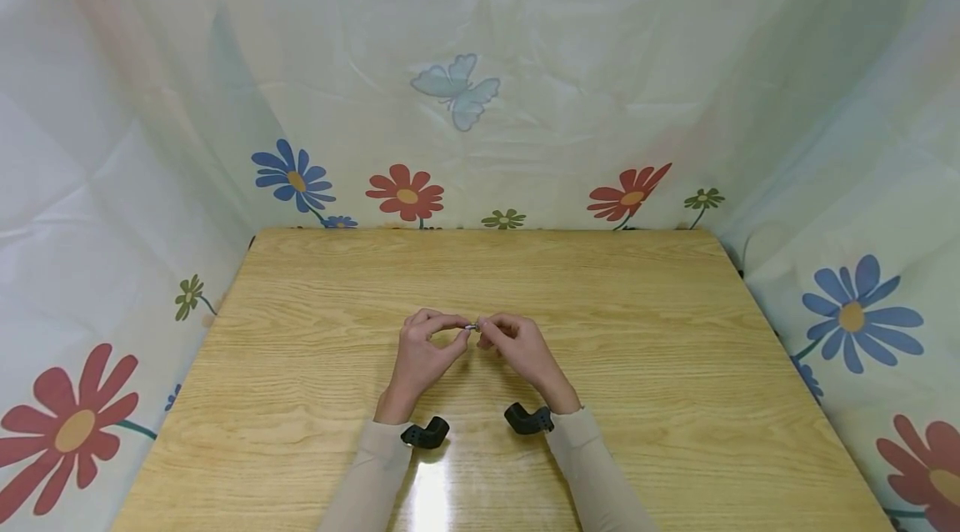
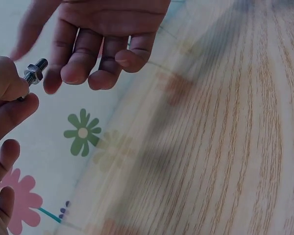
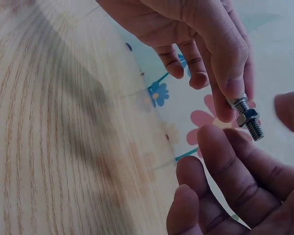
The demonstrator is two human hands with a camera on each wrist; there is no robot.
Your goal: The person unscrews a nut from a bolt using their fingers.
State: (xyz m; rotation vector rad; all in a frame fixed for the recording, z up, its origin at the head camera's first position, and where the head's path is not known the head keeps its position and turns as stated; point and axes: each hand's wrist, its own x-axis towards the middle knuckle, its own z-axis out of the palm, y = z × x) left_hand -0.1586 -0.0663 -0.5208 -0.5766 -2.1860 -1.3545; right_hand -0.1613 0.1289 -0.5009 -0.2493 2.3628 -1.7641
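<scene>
My left hand (image 1: 424, 358) pinches a small metal bolt (image 3: 256, 131) between thumb and fingertips, so its gripped end is hidden. A hex nut (image 3: 248, 117) sits partway along the bolt, with thread showing on both sides of it. Beside the bolt's free end is my right hand (image 1: 528, 351), its fingers loosely bent and its thumb apart from them. In the right wrist view, a gap separates that thumb from the nut and no finger grips the metal. Both hands are above the wooden table (image 1: 600, 290).
Black wrist cameras (image 1: 426, 434) are worn at both wrists. A pale curtain (image 1: 555, 98) printed with flowers and a butterfly hangs behind the table and along both sides. Light glares off the tabletop between the forearms.
</scene>
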